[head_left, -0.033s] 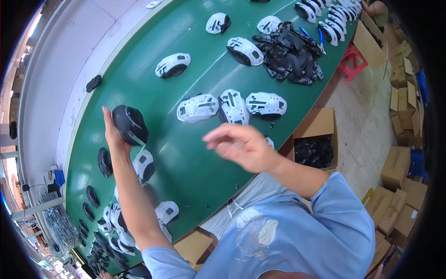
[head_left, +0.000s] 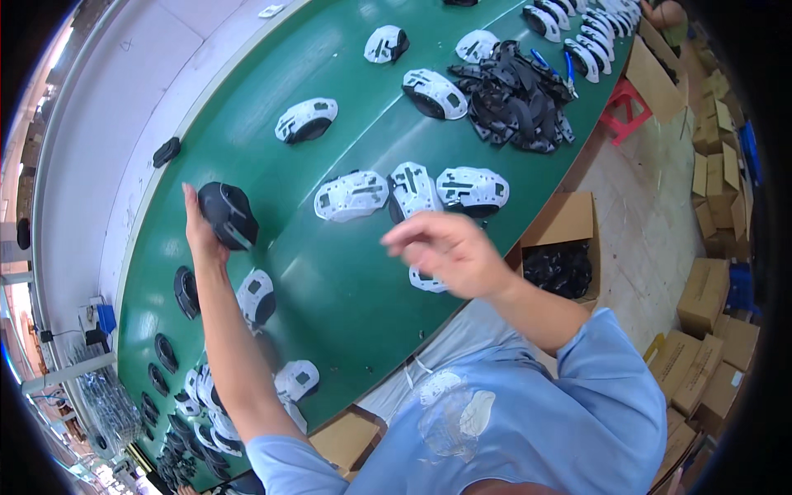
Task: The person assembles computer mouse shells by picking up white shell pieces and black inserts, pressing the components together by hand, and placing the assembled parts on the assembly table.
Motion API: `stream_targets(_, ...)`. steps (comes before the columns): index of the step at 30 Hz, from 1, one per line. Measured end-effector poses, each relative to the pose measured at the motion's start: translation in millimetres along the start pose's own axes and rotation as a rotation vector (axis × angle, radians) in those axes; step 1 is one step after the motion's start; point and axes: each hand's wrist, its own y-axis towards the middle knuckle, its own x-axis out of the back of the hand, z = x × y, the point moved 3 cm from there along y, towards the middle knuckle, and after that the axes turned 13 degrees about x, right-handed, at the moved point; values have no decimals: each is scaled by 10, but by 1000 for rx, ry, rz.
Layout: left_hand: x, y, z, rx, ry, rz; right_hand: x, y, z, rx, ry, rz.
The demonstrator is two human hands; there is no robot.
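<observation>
My left hand (head_left: 200, 231) holds a black rounded plastic shell (head_left: 229, 213) over the left part of the green table. Its fingers stand along the shell's far side, and the grip underneath is partly hidden. My right hand (head_left: 452, 254) hovers above the table with loosely bent fingers, slightly blurred, and nothing shows in it. Below it, partly covered, lies a white shell (head_left: 427, 279). Just beyond that hand is a row of white-and-black shells: one at left (head_left: 352, 195), one in the middle (head_left: 414, 188) and one at right (head_left: 473, 190).
A heap of black plastic parts (head_left: 516, 99) lies at the far right beside blue-handled pliers (head_left: 569, 73). More white shells (head_left: 297, 379) and black shells (head_left: 165, 351) are at the lower left. An open carton of black parts (head_left: 557, 268) stands right of the table, near a red stool (head_left: 625, 110).
My right hand has shifted slightly right, uncovering more of the white shell beneath it. The black shell in my left hand has turned a little.
</observation>
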Motion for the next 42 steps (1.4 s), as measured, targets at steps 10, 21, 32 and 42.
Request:
stream_targets(10, -1238, 402, -265, -1110, 1485, -282, 1724, 141, 378, 153, -1347, -234)
stream_targets(21, -1760, 496, 6, -586, 1532, -4, 1867, 483, 145, 57, -1698, -105)
stream_targets(32, -1338, -325, -85, -631, 1329, -225, 1879, 641, 86, 70, -1771, -1)
stream_targets(42, -714, -1649, 766, -393, -103, 92, 1014, 324, 536, 356, -693, -257)
